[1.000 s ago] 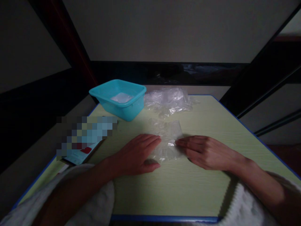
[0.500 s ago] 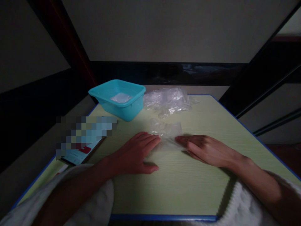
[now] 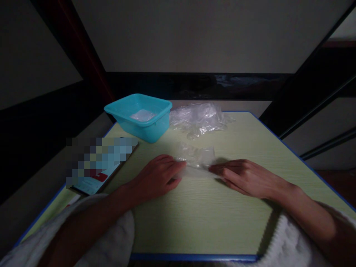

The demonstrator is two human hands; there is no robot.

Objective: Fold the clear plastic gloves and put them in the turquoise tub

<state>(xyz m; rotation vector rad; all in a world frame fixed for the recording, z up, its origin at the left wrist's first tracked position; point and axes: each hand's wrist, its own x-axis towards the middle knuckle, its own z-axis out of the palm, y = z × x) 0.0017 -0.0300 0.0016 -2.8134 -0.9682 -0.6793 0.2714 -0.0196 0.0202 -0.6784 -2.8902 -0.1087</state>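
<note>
A clear plastic sheet (image 3: 197, 154) is lying near the middle of the pale, blue-edged bench (image 3: 194, 222), its near edge folding over between the person's two hands. The left hand (image 3: 155, 176) is pinching the sheet's near left side between thumb and fingers; the right hand (image 3: 247, 178) is pinching the near right corner, its thumb pressing close to the forefinger. Both grips are covering the sheet's ends, so the corners beneath the fingers are staying out of sight. Just beyond the sheet, a crumpled heap of clear plastic (image 3: 201, 116) is spreading toward the far edge, and a turquoise basin (image 3: 152, 129) is standing at its left, holding something flat and whitish (image 3: 142, 115). Nearer on the left, a phone (image 3: 97, 181) is lying face up, blurring squares hiding most of its screen. A fluffy white left sleeve (image 3: 111, 237) is reaching almost to it, and partly covering a small red-and-white item (image 3: 73, 201). Behind everything, a grey wall (image 3: 189, 37) is closing off the far side.
</note>
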